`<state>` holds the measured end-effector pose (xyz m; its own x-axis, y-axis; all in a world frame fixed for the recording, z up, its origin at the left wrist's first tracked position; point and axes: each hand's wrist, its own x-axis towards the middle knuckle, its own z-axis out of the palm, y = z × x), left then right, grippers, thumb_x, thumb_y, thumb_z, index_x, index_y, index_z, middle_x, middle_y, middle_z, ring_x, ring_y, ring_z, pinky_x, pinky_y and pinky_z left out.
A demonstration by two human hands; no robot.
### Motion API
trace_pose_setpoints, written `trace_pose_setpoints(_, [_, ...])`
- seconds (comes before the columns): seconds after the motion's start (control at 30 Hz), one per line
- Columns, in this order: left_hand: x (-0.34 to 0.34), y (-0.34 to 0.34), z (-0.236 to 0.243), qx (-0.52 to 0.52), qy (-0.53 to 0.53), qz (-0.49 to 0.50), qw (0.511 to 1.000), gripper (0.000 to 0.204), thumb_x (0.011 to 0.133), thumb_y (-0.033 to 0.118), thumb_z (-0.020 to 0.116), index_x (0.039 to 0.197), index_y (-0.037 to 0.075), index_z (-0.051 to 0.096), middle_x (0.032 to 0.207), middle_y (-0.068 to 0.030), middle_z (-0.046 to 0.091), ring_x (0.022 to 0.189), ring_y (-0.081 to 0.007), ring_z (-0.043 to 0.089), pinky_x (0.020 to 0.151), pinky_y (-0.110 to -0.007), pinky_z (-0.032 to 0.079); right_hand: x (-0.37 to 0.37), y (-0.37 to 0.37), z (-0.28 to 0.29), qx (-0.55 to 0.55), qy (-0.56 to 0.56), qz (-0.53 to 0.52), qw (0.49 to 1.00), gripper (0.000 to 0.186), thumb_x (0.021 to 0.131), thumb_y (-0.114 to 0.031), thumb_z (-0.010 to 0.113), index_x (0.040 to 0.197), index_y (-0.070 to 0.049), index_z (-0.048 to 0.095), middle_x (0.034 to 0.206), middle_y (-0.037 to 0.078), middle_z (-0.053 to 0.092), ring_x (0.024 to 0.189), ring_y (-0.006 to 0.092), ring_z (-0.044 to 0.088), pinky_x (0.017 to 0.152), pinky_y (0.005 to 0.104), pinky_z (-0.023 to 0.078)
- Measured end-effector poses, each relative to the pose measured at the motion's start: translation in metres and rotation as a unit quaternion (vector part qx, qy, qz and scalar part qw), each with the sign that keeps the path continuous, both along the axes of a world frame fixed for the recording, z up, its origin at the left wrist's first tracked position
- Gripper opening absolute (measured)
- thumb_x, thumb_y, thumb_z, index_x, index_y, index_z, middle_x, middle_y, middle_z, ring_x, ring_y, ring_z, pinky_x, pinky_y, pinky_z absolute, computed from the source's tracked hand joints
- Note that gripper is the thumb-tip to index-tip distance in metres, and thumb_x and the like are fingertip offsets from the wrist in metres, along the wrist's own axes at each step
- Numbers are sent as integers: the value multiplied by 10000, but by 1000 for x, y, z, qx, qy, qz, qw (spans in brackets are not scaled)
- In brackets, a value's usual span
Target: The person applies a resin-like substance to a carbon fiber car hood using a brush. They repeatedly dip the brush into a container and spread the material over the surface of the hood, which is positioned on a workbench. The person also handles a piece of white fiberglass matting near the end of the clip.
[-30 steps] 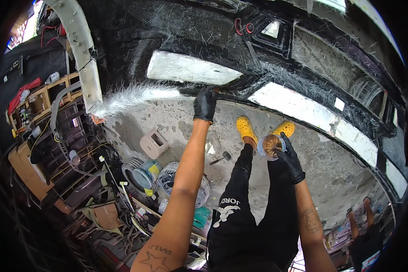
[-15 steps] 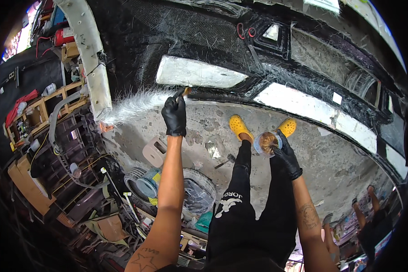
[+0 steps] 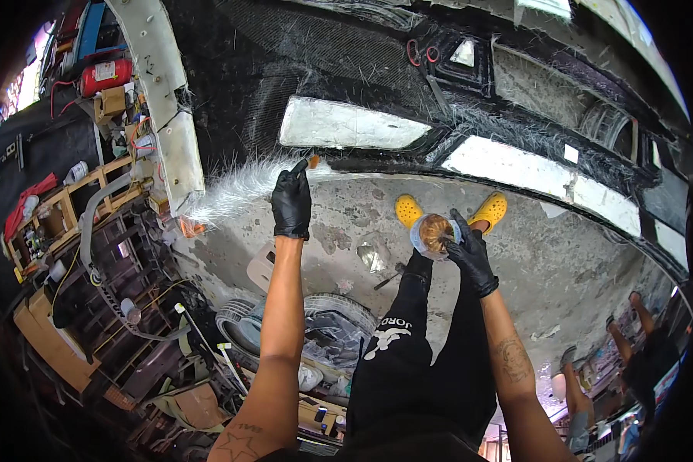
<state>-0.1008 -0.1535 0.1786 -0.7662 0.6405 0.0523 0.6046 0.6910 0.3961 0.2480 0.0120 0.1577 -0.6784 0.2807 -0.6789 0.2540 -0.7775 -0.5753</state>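
In a black glove, my left hand (image 3: 292, 204) is closed around a small paintbrush (image 3: 313, 162) with brown bristles. Its tip is at the lower edge of a large black moulded panel (image 3: 231, 85), where loose white glass fibres (image 3: 235, 189) spread out to the left. Just above the brush lies a long white patch (image 3: 350, 123) set in the panel. My right hand (image 3: 473, 262), also gloved, grips a clear plastic tub (image 3: 414, 236) of amber liquid in front of my legs. The glove hides part of the tub's right side.
Red-handled scissors (image 3: 436, 91) rest on the panel. Yellow clogs (image 3: 489, 212) stand on the concrete floor (image 3: 547, 269), near a hammer (image 3: 389, 277). Tyres (image 3: 346, 308) lie below. A red fire extinguisher (image 3: 106, 77) and cluttered shelves fill the left. Another person (image 3: 647, 346) is at lower right.
The brush in my left hand has shifted left along the panel's edge and onto the fibres. My right hand and the tub have moved left. The whole view has turned slightly.
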Motion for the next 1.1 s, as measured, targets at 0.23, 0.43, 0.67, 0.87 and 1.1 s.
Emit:
trace_pose_setpoints(0.23, [15,6,48,29,-37,30,998,241,895,-32,597,1082,59,717,682,-52,542,569,-159,446,535,-317,392,-4,-9,3,31,13,13,999,775,873,-63,694,1512,-53,255,1468,64,381,1279,143,417,1057,279,373])
trace_pose_setpoints(0.43, [44,26,92,113,-348,67,928,260,952,22,560,1191,25,662,816,22,588,690,-43,475,618,-201,398,1,-18,-26,93,7,-29,995,743,865,-170,724,1478,-34,327,1400,116,441,1250,172,442,1043,301,378])
trace_pose_setpoints(0.67, [64,86,114,-32,-379,-201,902,241,860,40,667,1097,64,707,801,-97,604,701,-230,564,641,-323,462,-36,2,-24,126,-24,-5,992,799,838,-258,758,1467,-9,333,1355,145,493,1192,194,504,995,303,419])
trace_pose_setpoints(0.87, [47,131,76,-187,-189,-429,863,282,899,202,587,1168,205,673,860,-173,632,783,-348,625,654,-442,496,-87,4,-28,127,28,-68,989,818,818,-372,762,1474,-102,355,1363,168,495,1219,227,502,998,342,430])
trace_pose_setpoints(1.1, [-26,124,102,-177,-303,-356,866,249,891,100,628,1115,166,714,874,-146,635,765,-314,616,684,-368,500,-155,-14,-20,86,38,-141,986,812,781,-346,804,1415,-39,402,1326,152,478,1208,208,490,1001,333,431])
